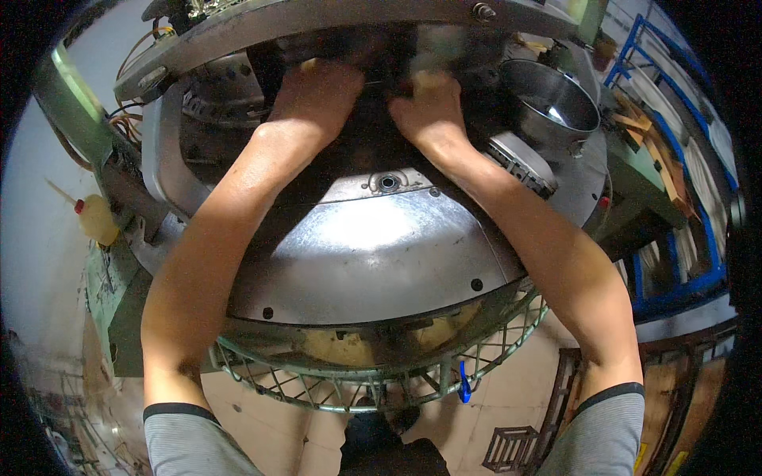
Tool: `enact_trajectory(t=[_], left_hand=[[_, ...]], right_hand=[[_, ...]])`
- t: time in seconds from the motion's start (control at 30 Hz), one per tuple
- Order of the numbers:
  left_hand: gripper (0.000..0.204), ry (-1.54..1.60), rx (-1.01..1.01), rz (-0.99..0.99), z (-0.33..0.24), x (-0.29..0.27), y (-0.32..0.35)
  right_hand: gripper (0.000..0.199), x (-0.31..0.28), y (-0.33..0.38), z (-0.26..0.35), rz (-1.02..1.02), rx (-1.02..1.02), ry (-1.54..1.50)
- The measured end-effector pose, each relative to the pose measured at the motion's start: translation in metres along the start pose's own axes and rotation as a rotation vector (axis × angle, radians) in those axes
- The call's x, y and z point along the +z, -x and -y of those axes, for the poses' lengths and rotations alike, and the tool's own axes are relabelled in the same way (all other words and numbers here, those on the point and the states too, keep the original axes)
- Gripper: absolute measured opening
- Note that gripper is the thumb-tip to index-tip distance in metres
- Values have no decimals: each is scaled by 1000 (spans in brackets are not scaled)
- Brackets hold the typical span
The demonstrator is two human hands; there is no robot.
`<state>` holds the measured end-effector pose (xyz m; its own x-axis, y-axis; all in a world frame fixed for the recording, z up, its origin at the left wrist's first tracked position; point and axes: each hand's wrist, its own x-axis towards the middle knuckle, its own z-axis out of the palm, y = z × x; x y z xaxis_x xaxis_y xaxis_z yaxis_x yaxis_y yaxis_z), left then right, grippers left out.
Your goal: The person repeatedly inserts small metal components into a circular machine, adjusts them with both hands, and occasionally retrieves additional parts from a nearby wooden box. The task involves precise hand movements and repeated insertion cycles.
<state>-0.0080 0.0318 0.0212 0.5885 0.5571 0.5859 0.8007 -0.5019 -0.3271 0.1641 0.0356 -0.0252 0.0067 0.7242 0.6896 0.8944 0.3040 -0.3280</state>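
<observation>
Both hands reach under the machine's grey crossbar (333, 28): left hand (317, 99) and right hand (429, 107) rest on a dark part (389, 75) above the round metal cover (373, 254). Fingers hidden; grip cannot be told. Fitting or adjusting appears under way; careful alignment needed.

Two bare forearms are seen, ending in a left hand (317, 99) and right hand (432, 111). Short grey finely striped sleeves (186, 440) with dark edging are worn on both upper arms.

no packages, labels, signs or screens (machinery only)
</observation>
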Motion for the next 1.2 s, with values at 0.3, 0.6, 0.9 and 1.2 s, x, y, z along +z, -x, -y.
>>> enact_trajectory(t=[0.3, 0.6, 0.9, 1.2], left_hand=[[20, 0, 51, 0, 1, 3, -6], [32, -158, 46, 150, 6, -8, -18], [28, 221, 41, -240, 12, -10, -35], [30, 28, 65, -234, 17, -10, -31]], right_hand=[[33, -12, 9, 4, 159, 50, -88], [27, 22, -10, 21, -120, 171, -63], [15, 42, -15, 25, -238, 207, -45], [35, 34, -21, 26, -5, 231, -74]])
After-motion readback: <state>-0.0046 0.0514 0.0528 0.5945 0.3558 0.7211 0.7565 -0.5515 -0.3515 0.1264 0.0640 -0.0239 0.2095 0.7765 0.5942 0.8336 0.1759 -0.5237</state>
